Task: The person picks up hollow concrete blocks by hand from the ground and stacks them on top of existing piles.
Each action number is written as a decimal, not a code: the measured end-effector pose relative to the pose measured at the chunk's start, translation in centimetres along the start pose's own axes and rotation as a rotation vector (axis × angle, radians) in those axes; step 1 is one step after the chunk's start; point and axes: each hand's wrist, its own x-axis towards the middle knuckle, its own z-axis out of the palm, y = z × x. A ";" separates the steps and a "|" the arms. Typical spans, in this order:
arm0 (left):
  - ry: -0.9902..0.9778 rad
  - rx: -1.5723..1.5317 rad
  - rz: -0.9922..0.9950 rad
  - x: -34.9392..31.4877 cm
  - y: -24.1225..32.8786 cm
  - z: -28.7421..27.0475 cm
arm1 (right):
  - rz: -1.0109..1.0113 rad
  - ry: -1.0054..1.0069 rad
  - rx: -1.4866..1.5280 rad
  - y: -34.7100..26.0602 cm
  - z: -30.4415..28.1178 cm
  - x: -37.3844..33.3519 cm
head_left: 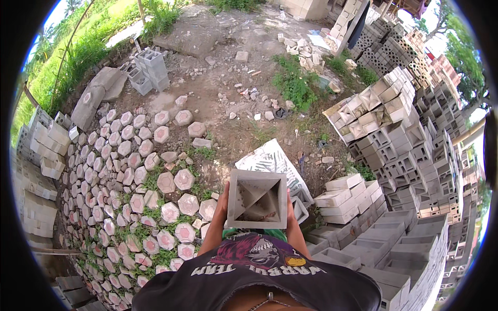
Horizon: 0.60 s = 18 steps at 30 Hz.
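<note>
Between my two hands is a square grey concrete vent block (283, 197), held up in front of my body. Its open face is turned upward and shows slanted inner walls meeting in a diagonal pattern. My left hand (223, 203) presses against the block's left side, and my right hand (291, 215) grips the right side. Most fingers are hidden behind or under the block. Just past it a white printed sack (267, 155) lies on the ground. Another grey block (299, 208) sits on the sack's near right edge, beside my right hand.
Hexagonal pavers (188, 205) with grass between them cover the ground on my left. Stacked concrete blocks (394, 171) rise along the right, with a low pile (345, 199) nearer. Hollow blocks (150, 70) stand far left. Rubble (303, 52) and weeds (295, 83) lie ahead.
</note>
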 end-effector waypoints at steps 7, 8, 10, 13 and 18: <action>-0.026 0.127 0.270 9.4 9.5 6.2 | -0.087 0.082 -0.008 -8.9 -1.7 11.3; -0.074 0.079 0.187 10.9 10.6 7.1 | -0.090 0.097 -0.020 -10.2 -1.9 12.5; -0.142 0.051 0.104 13.6 12.6 9.4 | -0.114 0.123 -0.017 -12.6 -2.7 14.3; -0.146 0.172 0.025 16.0 13.4 11.9 | -0.202 0.150 0.098 -13.6 -4.4 15.3; -0.377 0.168 -0.033 21.8 14.0 16.4 | -0.242 0.319 0.101 -15.2 -8.5 16.3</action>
